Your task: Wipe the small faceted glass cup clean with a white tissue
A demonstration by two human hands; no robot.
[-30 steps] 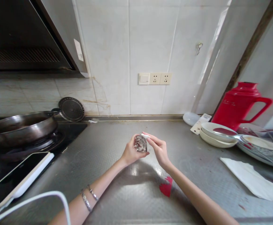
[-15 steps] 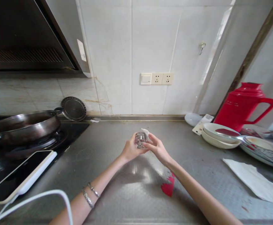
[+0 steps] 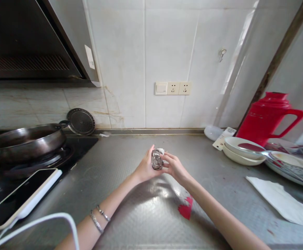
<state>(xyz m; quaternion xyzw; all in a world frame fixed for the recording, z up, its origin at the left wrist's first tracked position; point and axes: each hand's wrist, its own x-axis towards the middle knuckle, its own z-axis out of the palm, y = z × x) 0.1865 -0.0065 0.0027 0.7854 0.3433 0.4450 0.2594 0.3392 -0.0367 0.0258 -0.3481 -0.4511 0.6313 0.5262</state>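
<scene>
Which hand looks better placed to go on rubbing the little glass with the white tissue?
Right. The right hand pinches the white tissue at the small glass, while the left hand is wrapped around the glass, steadying it above the steel counter.

Small clear glass (image 3: 156, 160) being held above the steel counter

The faceted, see-through glass is being gripped from both sides, raised off the surface near the counter's middle, while a small white scrap (image 3: 161, 150) is being pressed at its upper edge.

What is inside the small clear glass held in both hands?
A white tissue wad pokes from the small clear glass; fingers of the left hand and right hand hide the rest.
</scene>
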